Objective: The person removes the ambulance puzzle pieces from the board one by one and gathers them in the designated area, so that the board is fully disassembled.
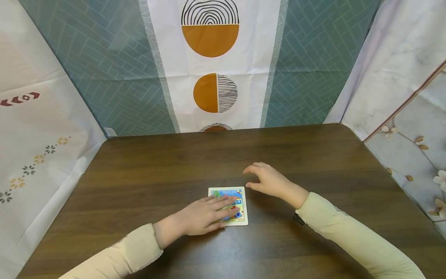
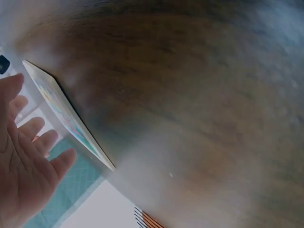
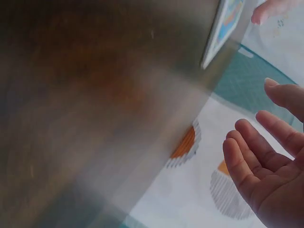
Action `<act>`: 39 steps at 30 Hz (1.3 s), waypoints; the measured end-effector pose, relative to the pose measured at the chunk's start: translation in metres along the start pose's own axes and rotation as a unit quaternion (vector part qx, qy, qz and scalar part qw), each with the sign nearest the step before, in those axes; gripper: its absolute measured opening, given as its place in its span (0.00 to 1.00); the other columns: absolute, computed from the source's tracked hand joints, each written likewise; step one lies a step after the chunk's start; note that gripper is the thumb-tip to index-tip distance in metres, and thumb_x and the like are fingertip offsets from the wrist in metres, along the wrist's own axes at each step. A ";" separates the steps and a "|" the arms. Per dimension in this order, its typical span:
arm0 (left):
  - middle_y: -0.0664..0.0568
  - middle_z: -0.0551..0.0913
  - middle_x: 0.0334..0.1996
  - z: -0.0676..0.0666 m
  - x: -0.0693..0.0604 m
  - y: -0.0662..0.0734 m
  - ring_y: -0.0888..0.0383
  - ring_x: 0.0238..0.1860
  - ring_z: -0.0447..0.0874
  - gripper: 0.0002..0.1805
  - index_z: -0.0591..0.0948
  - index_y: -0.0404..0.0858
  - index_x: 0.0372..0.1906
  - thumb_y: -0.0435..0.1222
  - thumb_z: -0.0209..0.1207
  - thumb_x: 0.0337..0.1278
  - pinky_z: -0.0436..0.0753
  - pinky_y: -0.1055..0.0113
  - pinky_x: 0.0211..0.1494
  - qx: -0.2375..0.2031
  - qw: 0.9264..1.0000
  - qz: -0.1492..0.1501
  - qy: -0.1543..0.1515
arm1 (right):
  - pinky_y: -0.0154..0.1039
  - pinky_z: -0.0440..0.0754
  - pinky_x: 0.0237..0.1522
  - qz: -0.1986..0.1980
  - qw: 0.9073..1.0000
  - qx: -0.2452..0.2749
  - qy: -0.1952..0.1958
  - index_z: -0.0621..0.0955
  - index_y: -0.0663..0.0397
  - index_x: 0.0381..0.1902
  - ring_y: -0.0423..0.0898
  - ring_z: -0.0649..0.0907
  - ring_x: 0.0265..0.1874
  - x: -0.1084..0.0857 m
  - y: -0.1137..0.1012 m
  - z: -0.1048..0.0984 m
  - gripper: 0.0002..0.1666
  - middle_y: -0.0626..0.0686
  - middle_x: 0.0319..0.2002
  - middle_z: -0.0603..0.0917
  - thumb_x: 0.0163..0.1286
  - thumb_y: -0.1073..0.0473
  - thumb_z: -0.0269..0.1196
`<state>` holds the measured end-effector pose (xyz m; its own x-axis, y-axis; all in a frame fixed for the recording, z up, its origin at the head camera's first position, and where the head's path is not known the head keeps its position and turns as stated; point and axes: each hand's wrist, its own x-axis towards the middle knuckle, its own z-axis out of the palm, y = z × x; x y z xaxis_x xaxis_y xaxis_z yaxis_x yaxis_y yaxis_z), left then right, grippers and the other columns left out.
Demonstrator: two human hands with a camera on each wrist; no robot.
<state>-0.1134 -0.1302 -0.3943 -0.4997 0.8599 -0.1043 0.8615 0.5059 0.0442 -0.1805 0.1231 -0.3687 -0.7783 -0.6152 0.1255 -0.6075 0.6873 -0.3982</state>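
A small square puzzle board (image 1: 239,204) with a pale rim and a colourful blue, yellow and red picture lies flat on the brown table. My left hand (image 1: 209,215) is over its left and middle part, palm down with fingers spread, hiding much of the picture. In the left wrist view a gap shows between that hand (image 2: 26,156) and the board (image 2: 66,114). To the right of the board, my right hand (image 1: 268,180) hovers with fingers loosely bent and nothing in it. The right wrist view shows its palm (image 3: 270,175) bare, apart from the board (image 3: 223,33).
The dark wooden table (image 1: 156,166) reaches back to a hanging cloth (image 1: 216,64) with orange and black half circles. White patterned cloths hang on the left (image 1: 38,128) and right (image 1: 400,97). A dark band (image 1: 299,219) shows at the right cuff.
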 end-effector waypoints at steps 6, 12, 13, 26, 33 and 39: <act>0.52 0.55 0.74 0.005 -0.001 0.001 0.52 0.74 0.54 0.28 0.61 0.52 0.73 0.46 0.47 0.70 0.61 0.58 0.72 -0.026 0.999 0.006 -0.025 | 0.46 0.81 0.49 -0.006 0.999 0.022 -0.044 0.81 0.60 0.46 0.51 0.83 0.45 0.005 -0.006 0.016 0.17 0.55 0.44 0.84 0.60 0.61 0.68; 0.52 0.54 0.75 0.009 -0.001 0.003 0.51 0.74 0.51 0.31 0.60 0.51 0.73 0.52 0.47 0.68 0.59 0.59 0.73 -0.056 0.998 -0.005 -0.041 | 0.46 0.81 0.49 0.006 0.996 0.037 -0.082 0.81 0.60 0.45 0.50 0.83 0.44 0.007 -0.008 0.024 0.15 0.54 0.42 0.84 0.61 0.62 0.67; 0.52 0.53 0.75 0.009 -0.001 0.003 0.51 0.75 0.50 0.32 0.60 0.51 0.73 0.53 0.47 0.68 0.58 0.60 0.73 -0.061 0.997 -0.008 -0.043 | 0.46 0.81 0.49 0.009 0.995 0.040 -0.088 0.81 0.60 0.45 0.50 0.83 0.44 0.006 -0.008 0.025 0.14 0.54 0.42 0.84 0.61 0.62 0.67; 0.52 0.51 0.75 0.007 -0.002 0.005 0.52 0.75 0.47 0.36 0.59 0.52 0.73 0.60 0.46 0.64 0.57 0.59 0.74 -0.087 0.994 -0.034 -0.051 | 0.45 0.81 0.49 0.003 0.993 0.059 -0.101 0.83 0.61 0.42 0.49 0.84 0.44 0.007 -0.011 0.026 0.10 0.54 0.41 0.86 0.63 0.66 0.63; 0.53 0.49 0.76 0.007 -0.001 0.004 0.52 0.76 0.45 0.38 0.57 0.52 0.74 0.61 0.48 0.62 0.56 0.58 0.74 -0.093 0.994 -0.028 -0.054 | 0.42 0.83 0.44 -0.017 0.996 0.041 -0.079 0.84 0.63 0.39 0.48 0.85 0.39 0.005 -0.014 0.027 0.08 0.56 0.38 0.87 0.63 0.71 0.60; 0.54 0.49 0.76 0.007 -0.001 0.002 0.53 0.76 0.43 0.40 0.56 0.52 0.74 0.63 0.48 0.61 0.56 0.58 0.74 -0.090 0.994 -0.025 -0.054 | 0.42 0.83 0.42 -0.027 0.997 0.020 -0.070 0.84 0.65 0.38 0.48 0.85 0.36 0.006 -0.019 0.027 0.10 0.56 0.37 0.87 0.63 0.73 0.57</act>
<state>-0.1103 -0.1309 -0.4015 -0.5206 0.8256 -0.2174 0.8002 0.5607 0.2130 -0.1690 0.0961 -0.3854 -0.7133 -0.7005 0.0216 -0.6388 0.6372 -0.4311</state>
